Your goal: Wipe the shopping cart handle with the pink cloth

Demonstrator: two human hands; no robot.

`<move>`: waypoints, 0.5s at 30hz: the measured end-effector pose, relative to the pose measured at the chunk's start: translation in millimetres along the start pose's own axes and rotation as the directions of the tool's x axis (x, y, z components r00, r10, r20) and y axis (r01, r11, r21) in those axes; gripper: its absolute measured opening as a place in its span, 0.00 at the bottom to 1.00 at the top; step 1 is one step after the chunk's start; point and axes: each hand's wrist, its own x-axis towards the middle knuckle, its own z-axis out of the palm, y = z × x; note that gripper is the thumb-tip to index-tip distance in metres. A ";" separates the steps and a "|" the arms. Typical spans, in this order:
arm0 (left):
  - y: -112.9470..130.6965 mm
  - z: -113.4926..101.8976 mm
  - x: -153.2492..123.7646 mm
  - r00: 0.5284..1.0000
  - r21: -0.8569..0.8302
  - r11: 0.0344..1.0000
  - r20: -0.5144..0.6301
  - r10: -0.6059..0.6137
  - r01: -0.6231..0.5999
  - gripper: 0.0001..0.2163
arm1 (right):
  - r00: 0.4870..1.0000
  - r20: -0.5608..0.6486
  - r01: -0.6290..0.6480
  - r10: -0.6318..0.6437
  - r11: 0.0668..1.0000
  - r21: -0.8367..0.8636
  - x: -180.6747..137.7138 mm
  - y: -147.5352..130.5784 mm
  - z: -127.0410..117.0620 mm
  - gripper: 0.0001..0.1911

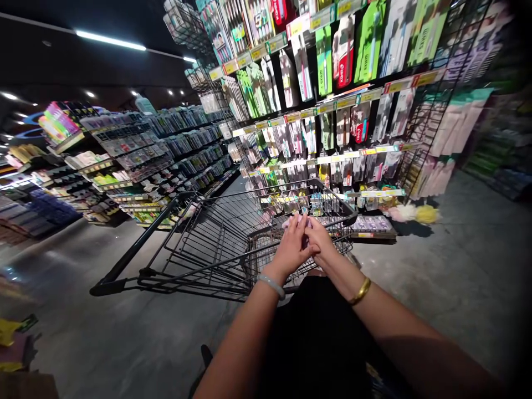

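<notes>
My left hand (pixel 291 244) and my right hand (pixel 321 238) meet over the black wire shopping cart (pixel 224 244). Between them, mostly covered by the fingers, is a small pale-purple item (pixel 309 223); its kind cannot be made out. The left fingers lie along its near side and the right fingers close round its other side. A pale bangle (pixel 272 285) circles the left wrist, a gold bracelet (pixel 361 291) the right. Wire mesh shows below the hands inside the cart.
A shelf rack (pixel 328 105) with packaged toothbrushes stands straight ahead, behind the cart. Pink goods (pixel 455 127) and bath puffs (pixel 426 214) hang at its right end. More stocked shelves (pixel 137 149) run along the left. Below them stretches the grey floor (pixel 103 338).
</notes>
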 end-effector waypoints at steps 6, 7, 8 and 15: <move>1.4 27.4 16.2 0.989 0.176 0.974 -0.001 -0.148 0.146 0.30 | 0.993 0.104 -0.054 0.062 0.995 -0.079 24.0 -27.1 -70.3 0.19; 1.8 27.7 19.4 0.977 0.199 0.957 -0.010 -0.212 0.210 0.27 | 0.993 0.105 -0.019 0.045 0.971 -0.238 34.1 -31.2 -87.3 0.19; 3.3 26.8 23.7 0.962 0.216 0.939 -0.008 -0.273 0.268 0.24 | 0.995 0.097 0.029 0.016 0.894 -0.448 44.6 -34.0 -103.2 0.19; 38.3 26.1 75.3 0.960 0.231 0.945 0.100 -0.261 0.232 0.23 | 0.901 0.423 0.423 0.097 0.013 -0.906 74.5 -10.7 -148.3 0.26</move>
